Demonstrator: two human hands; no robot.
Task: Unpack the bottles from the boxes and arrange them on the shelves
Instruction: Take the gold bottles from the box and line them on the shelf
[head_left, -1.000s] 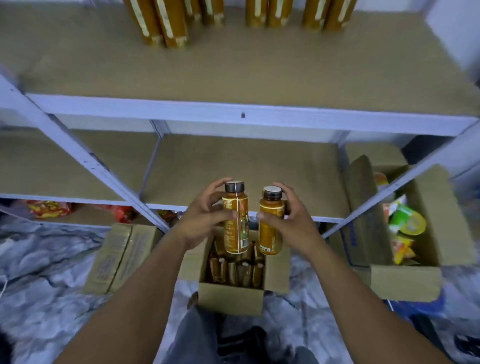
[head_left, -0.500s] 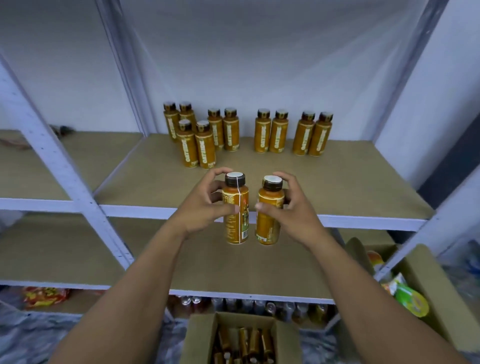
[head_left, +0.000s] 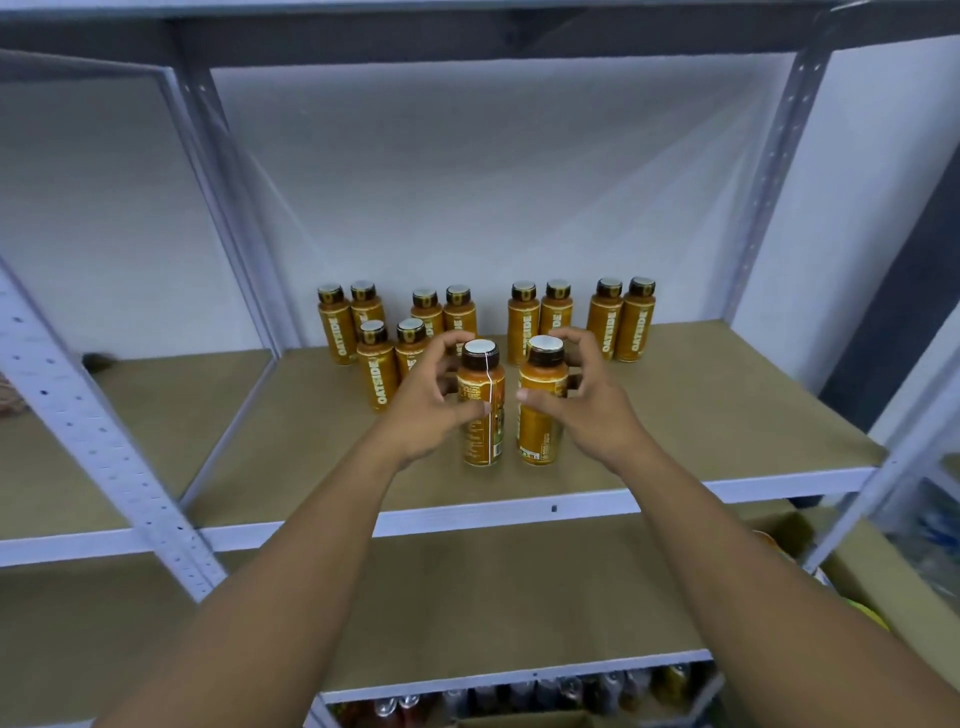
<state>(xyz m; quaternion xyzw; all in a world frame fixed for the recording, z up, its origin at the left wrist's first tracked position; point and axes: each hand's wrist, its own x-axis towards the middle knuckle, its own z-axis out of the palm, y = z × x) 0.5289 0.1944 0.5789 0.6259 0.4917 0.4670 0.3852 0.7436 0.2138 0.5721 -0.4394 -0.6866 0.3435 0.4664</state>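
Head camera: I hold two orange bottles upright, side by side, a narrow gap between them. My left hand (head_left: 421, 415) curls round the left bottle (head_left: 485, 436), thumb across its label and fingers behind its neck. My right hand (head_left: 592, 415) grips the right bottle (head_left: 537, 439) the same way. Both bottles are over the near middle of the brown shelf board (head_left: 727, 415), just behind its white front rail (head_left: 519, 512); I cannot tell whether their bases touch the board.

Farther back, eight matching bottles (head_left: 522, 322) stand in four pairs along the white wall (head_left: 493, 182), with two more (head_left: 376, 371) just in front of them on the left.

Below is a second brown shelf (head_left: 493, 597). A perforated white upright (head_left: 104, 441) slants on the near left. A cardboard box (head_left: 857, 577) sits low on the right.
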